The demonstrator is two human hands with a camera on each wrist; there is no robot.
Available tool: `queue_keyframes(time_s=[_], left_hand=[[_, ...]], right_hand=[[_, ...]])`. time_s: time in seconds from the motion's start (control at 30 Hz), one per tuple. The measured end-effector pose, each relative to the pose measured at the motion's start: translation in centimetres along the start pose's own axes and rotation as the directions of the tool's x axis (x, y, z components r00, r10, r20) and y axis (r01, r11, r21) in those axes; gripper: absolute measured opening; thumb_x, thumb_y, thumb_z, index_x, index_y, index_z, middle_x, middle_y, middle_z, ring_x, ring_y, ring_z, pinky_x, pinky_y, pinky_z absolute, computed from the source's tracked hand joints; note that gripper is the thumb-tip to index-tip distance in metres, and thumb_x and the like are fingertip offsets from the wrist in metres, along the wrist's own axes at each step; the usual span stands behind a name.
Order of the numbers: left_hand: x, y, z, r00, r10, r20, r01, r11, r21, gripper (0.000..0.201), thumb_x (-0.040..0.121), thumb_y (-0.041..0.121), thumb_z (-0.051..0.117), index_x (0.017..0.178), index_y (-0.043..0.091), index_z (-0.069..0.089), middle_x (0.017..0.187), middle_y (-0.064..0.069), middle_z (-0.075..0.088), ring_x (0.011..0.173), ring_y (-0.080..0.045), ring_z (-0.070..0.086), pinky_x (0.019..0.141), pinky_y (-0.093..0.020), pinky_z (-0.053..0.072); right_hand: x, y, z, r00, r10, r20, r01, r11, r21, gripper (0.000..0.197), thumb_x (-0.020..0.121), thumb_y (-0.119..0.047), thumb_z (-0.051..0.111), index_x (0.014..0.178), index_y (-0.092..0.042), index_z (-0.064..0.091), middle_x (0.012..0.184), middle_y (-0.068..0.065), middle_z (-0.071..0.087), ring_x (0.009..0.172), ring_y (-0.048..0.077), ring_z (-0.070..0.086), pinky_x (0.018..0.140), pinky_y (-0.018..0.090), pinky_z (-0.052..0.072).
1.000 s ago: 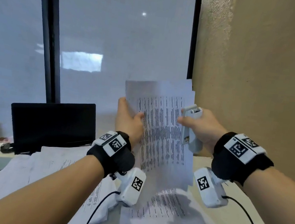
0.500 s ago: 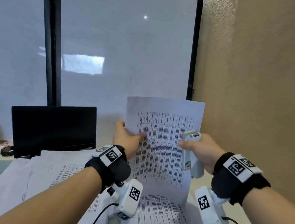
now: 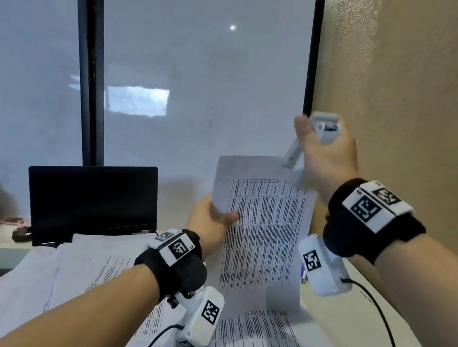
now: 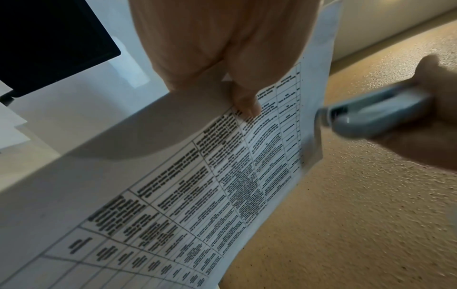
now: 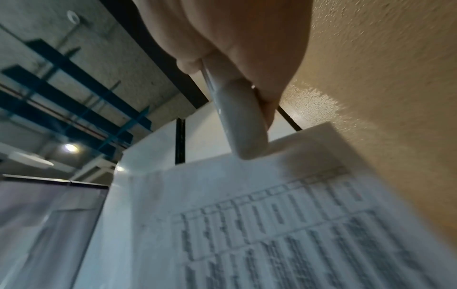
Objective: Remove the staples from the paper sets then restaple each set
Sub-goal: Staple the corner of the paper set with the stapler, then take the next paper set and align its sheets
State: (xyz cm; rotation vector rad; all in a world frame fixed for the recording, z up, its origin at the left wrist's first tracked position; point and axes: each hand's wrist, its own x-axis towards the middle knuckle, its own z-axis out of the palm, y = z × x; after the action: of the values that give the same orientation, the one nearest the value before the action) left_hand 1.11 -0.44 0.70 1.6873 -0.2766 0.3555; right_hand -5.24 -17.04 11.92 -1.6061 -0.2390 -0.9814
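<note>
My left hand (image 3: 209, 223) pinches the left edge of a printed paper set (image 3: 267, 225), holding it upright with its lower edge on the desk papers; its thumb lies across the printed table (image 4: 247, 105). My right hand (image 3: 324, 157) grips a white stapler (image 3: 320, 130) raised above the set's top right corner, nose pointing down at that corner (image 5: 247, 140). The stapler's nose (image 4: 329, 115) sits at the page's edge; whether its jaws straddle the sheets cannot be told.
Several loose printed sheets (image 3: 83, 279) cover the desk in front of me. A dark laptop screen (image 3: 91, 201) stands at the back left. A beige textured wall (image 3: 421, 112) runs close on the right, a frosted window (image 3: 196, 65) behind.
The right hand let go of the page's right edge and rose with the stapler to the top right corner. The left hand lowered the set and squared it upright.
</note>
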Motion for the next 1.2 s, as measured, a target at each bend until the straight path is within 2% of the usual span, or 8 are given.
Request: queue_keyframes(time_s=[0.1, 0.23, 0.33, 0.5, 0.7, 0.93, 1.07, 1.2], left_hand=[[-0.7, 0.4, 0.3, 1.0, 0.027, 0.008, -0.026, 0.996, -0.086, 0.039, 0.091, -0.007, 0.056, 0.124, 0.012, 0.055, 0.115, -0.003, 0.067, 0.103, -0.018, 0.064, 0.075, -0.023, 0.048], [-1.6, 1.0, 0.3, 0.998, 0.063, 0.025, -0.061, 0.995, -0.084, 0.034, 0.091, -0.004, 0.057, 0.121, 0.011, 0.055, 0.112, -0.003, 0.068, 0.096, -0.013, 0.064, 0.069, -0.019, 0.049], [-1.8, 1.0, 0.3, 0.995, 0.089, 0.051, -0.088, 0.996, -0.036, 0.033, 0.091, 0.003, 0.06, 0.121, 0.014, 0.055, 0.111, -0.001, 0.069, 0.099, -0.018, 0.065, 0.086, -0.031, 0.053], [-2.4, 0.7, 0.6, 0.985, 0.142, 0.098, -0.141, 0.99, -0.021, 0.03, 0.091, 0.001, 0.059, 0.116, 0.019, 0.058, 0.103, 0.002, 0.072, 0.089, -0.011, 0.069, 0.067, -0.018, 0.055], [-2.5, 0.8, 0.9, 0.979, 0.167, 0.115, -0.172, 0.984, 0.039, 0.032, 0.089, 0.006, 0.062, 0.117, 0.021, 0.058, 0.106, 0.005, 0.071, 0.099, -0.014, 0.066, 0.086, -0.031, 0.053], [-0.5, -0.1, -1.3, 1.0, -0.001, 0.025, 0.003, 0.997, -0.073, 0.029, 0.088, 0.004, 0.065, 0.115, 0.009, 0.057, 0.103, -0.004, 0.068, 0.095, -0.021, 0.065, 0.076, -0.03, 0.051], [1.7, -2.1, -5.4, 0.978, -0.167, -0.129, 0.17, 0.985, 0.018, 0.017, 0.088, 0.005, 0.066, 0.081, -0.001, 0.052, 0.068, -0.007, 0.053, 0.057, -0.019, 0.049, 0.054, -0.031, 0.045], [4.4, -4.2, -10.5, 0.943, -0.244, -0.227, 0.301, 0.916, 0.266, 0.051, 0.073, 0.008, 0.072, 0.118, -0.004, 0.052, 0.109, -0.024, 0.063, 0.096, -0.037, 0.065, 0.086, -0.05, 0.055]], right_hand=[[-0.2, -2.1, 1.5, 0.997, -0.048, 0.056, 0.038, 0.987, 0.156, 0.03, 0.087, -0.049, 0.061, 0.106, -0.026, 0.054, 0.081, -0.009, 0.054, 0.066, 0.0, 0.051, 0.045, 0.006, 0.039], [-0.3, -2.5, 3.8, 0.993, -0.089, 0.074, 0.076, 0.983, 0.169, 0.023, 0.086, -0.048, 0.064, 0.098, -0.029, 0.056, 0.079, -0.014, 0.055, 0.066, -0.002, 0.051, 0.064, 0.013, 0.041], [-0.4, -2.7, 5.1, 0.993, -0.106, 0.047, 0.095, 0.977, 0.19, 0.017, 0.086, -0.042, 0.067, 0.088, -0.029, 0.056, 0.078, -0.014, 0.058, 0.068, 0.0, 0.055, 0.07, 0.017, 0.044], [-0.6, -3.1, 6.1, 0.985, -0.171, -0.036, 0.175, 0.966, 0.189, 0.015, 0.085, -0.038, 0.07, 0.083, -0.028, 0.06, 0.076, -0.013, 0.062, 0.07, 0.003, 0.059, 0.071, 0.017, 0.048], [-0.3, -3.6, 6.3, 0.969, -0.239, -0.069, 0.248, 0.951, 0.183, 0.02, 0.082, -0.037, 0.073, 0.071, -0.029, 0.059, 0.067, -0.013, 0.06, 0.066, 0.007, 0.059, 0.07, 0.023, 0.049], [1.1, -2.6, 6.0, 0.986, -0.163, -0.032, 0.165, 0.98, 0.108, 0.021, 0.085, -0.052, 0.064, 0.085, -0.032, 0.056, 0.082, -0.016, 0.061, 0.078, 0.002, 0.059, 0.077, 0.022, 0.045], [1.4, 0.0, 5.1, 0.998, -0.062, 0.015, 0.063, 0.998, -0.031, 0.047, 0.083, -0.068, 0.053, 0.104, -0.026, 0.055, 0.083, -0.012, 0.058, 0.081, 0.011, 0.058, 0.077, 0.03, 0.044], [0.4, 4.5, 4.7, 0.991, 0.068, 0.111, -0.054, 0.991, -0.124, 0.058, 0.081, -0.072, 0.049, 0.103, -0.019, 0.054, 0.082, -0.006, 0.056, 0.082, 0.02, 0.057, 0.075, 0.032, 0.043]])
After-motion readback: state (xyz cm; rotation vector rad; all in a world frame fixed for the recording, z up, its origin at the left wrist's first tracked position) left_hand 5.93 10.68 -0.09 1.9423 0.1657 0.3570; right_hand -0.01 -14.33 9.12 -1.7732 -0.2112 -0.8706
